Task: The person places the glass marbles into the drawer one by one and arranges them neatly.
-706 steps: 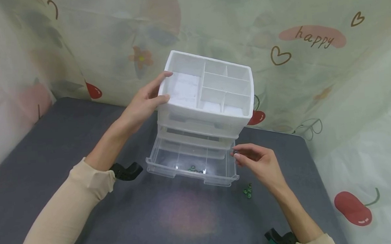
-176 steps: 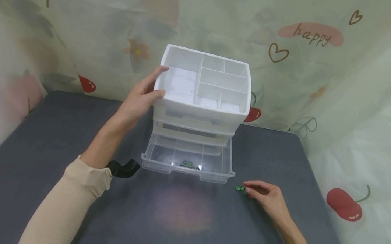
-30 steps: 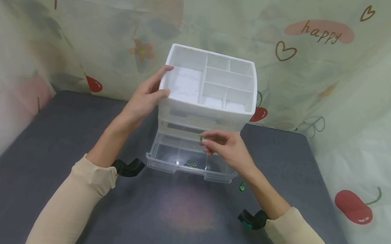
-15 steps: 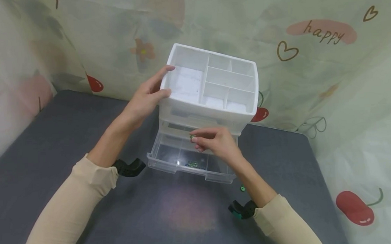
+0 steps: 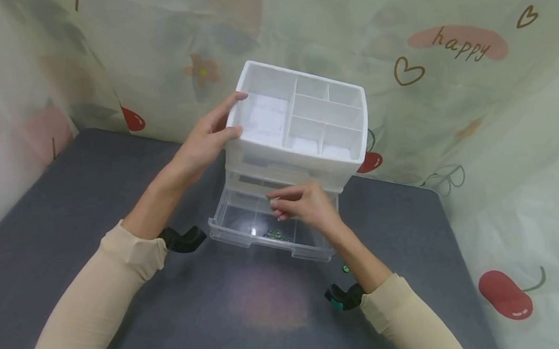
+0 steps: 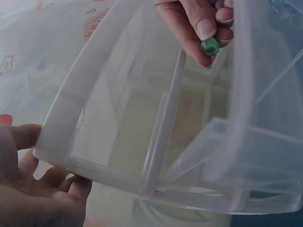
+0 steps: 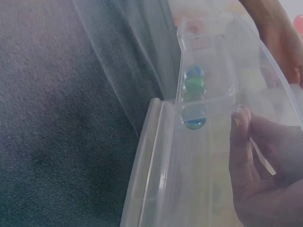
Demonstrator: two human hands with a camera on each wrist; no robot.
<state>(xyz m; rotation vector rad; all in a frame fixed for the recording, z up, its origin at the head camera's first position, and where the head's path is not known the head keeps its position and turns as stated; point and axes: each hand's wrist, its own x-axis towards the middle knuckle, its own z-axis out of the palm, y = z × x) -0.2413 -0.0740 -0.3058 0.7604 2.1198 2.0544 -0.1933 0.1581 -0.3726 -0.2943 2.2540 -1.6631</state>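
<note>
My left hand (image 5: 207, 138) grips the left rim of a white drawer organizer (image 5: 295, 166), which has a divided top tray. Its clear lower drawer (image 5: 237, 239) is pulled out, with several glass marbles (image 5: 275, 235) lying near its front wall. Above this drawer, my right hand (image 5: 305, 205) pinches a green marble (image 6: 210, 46) between thumb and finger, as the left wrist view shows. In the right wrist view, blue and green marbles (image 7: 194, 87) show through the drawer's clear plastic.
Beside my right forearm, a green marble (image 5: 345, 268) lies on the dark grey table (image 5: 249, 323). A patterned curtain (image 5: 319, 30) hangs behind and along both sides. Each wrist wears a black camera mount (image 5: 184, 239).
Over the last second my right hand has shifted slightly left over the drawer with its marble. Compared with 23.5 s ago, fewer marbles show on the table. My left hand keeps its grip.
</note>
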